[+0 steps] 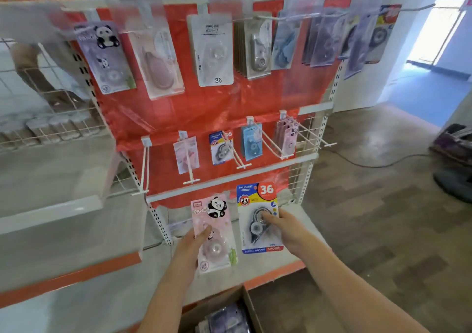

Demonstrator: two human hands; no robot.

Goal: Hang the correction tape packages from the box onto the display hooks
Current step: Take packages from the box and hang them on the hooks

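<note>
My left hand (190,243) grips a pink panda correction tape package (214,233), thumb on its front. My right hand (286,226) holds a blue-and-white "36" correction tape package (259,217) upright, thumb pressed on the blister. Both packages are raised in front of the lower rail of the red-backed display. Above them white display hooks (190,169) jut out, some bare, some carrying packages (251,142). A top row of hooks holds larger packages (215,51). The cardboard box (245,304) sits open at the bottom, with more packages (227,318) inside.
A wire basket rack (51,118) with stacked items stands on the left. Grey shelves with orange edges (76,274) run below it. To the right lies wood-pattern floor with a black cable (370,164) and dark equipment (454,148).
</note>
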